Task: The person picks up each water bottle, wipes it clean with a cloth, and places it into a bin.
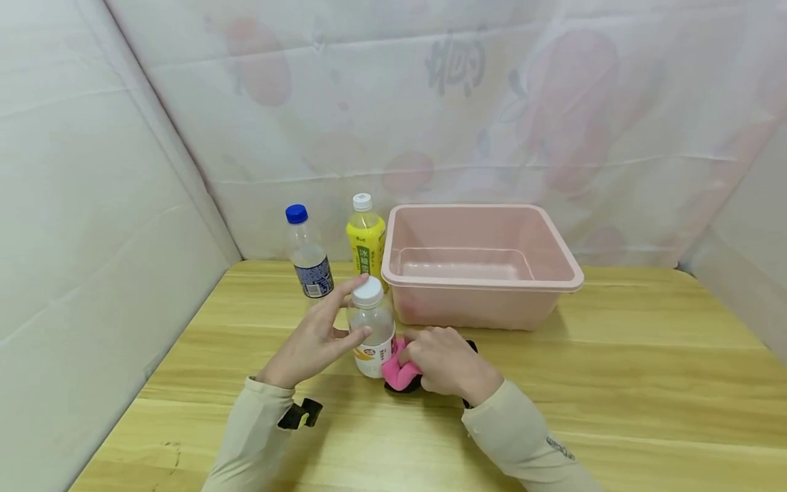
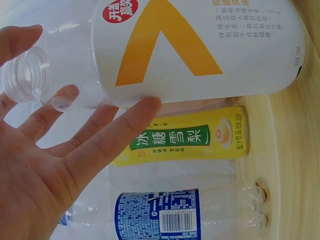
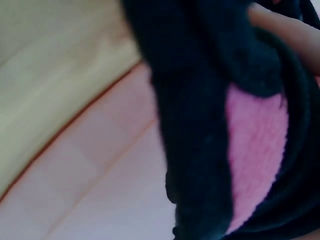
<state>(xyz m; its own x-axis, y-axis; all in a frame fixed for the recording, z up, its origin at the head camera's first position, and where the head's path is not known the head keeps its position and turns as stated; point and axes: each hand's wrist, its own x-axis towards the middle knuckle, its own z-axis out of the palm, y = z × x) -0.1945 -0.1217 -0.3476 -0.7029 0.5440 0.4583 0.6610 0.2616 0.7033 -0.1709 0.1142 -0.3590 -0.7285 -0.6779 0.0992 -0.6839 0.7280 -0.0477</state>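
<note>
In the head view my left hand (image 1: 312, 342) is at a clear plastic bottle (image 1: 363, 353) with a white cap and a white-and-orange label. Thumb and fingers lie on opposite sides of its neck and shoulder; one fingertip shows through the clear plastic in the left wrist view. Upright on the table, the bottle is seen sideways there. My right hand (image 1: 451, 362) grips a pink-and-black cloth (image 1: 401, 369), which lies against the bottle's lower right side. Close up in the right wrist view, the cloth (image 3: 257, 155) has fuzzy pink material and dark folds; the fingertips are mostly hidden.
Behind the left hand stand a blue-capped clear bottle (image 1: 312, 270) and a yellow-labelled bottle (image 1: 367, 236) with a white cap. A pink plastic basin (image 1: 479, 301) stands to the right of them. The wooden table (image 1: 645, 383) meets fabric walls (image 1: 369, 130) at the back and sides.
</note>
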